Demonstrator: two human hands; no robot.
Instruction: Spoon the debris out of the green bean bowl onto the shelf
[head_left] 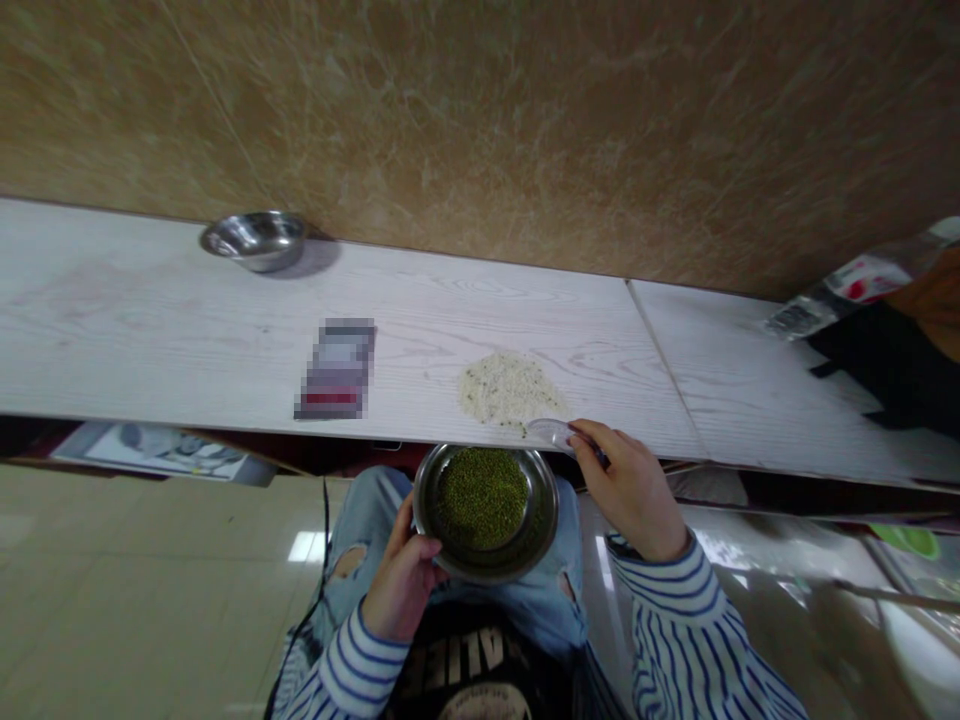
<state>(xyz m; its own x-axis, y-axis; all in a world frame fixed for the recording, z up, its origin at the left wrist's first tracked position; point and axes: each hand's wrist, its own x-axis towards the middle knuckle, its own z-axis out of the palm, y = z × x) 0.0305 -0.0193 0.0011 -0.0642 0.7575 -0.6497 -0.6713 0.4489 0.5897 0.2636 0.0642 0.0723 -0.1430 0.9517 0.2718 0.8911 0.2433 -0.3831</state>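
My left hand (409,575) grips the left rim of a steel bowl (545,520), thumb over the edge. Small green mung beans (484,500) cover much of its bottom. The bowl sits over my lap, against the table's front edge. Between the thumb and fingers of my right hand (630,490) is a clear, spoon-shaped plastic piece (551,432). It lies low at the table edge, its tip beside a pale pile of rice-like grains (510,385) with green beans mixed in. A few loose beans lie by the tip.
A second steel bowl (259,240) stands by the wall at the back left. A phone-like, blurred-out flat object (337,370) lies on the white table (187,350). At the far right are a clear plastic bottle (847,285) and a black item (892,370).
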